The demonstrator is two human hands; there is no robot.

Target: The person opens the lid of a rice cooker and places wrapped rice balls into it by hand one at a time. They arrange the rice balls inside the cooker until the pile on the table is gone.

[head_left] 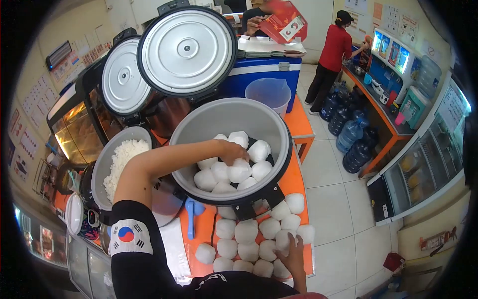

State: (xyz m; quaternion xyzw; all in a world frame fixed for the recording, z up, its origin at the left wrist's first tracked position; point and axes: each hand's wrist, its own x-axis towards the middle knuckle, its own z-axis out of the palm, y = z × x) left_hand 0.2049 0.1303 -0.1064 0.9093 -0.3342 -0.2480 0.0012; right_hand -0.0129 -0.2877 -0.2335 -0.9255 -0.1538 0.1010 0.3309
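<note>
Reaching into big grey round metal cooker pot [199, 127], your left hand [231, 152] curls narrow around white plastic-wrapped rice ball [240, 170] atop pile inside. Right hand [292, 255] lies on loose wrapped balls [246, 231] on orange table [205, 231]; grip unclear. Handle gently, fill gaps, keep wraps intact.

Light: bright, even indoor | glare: I see sheen on the pot lid [186, 50] | lens: strong fisheye, black vignette corners | focus: mostly sharp
</note>
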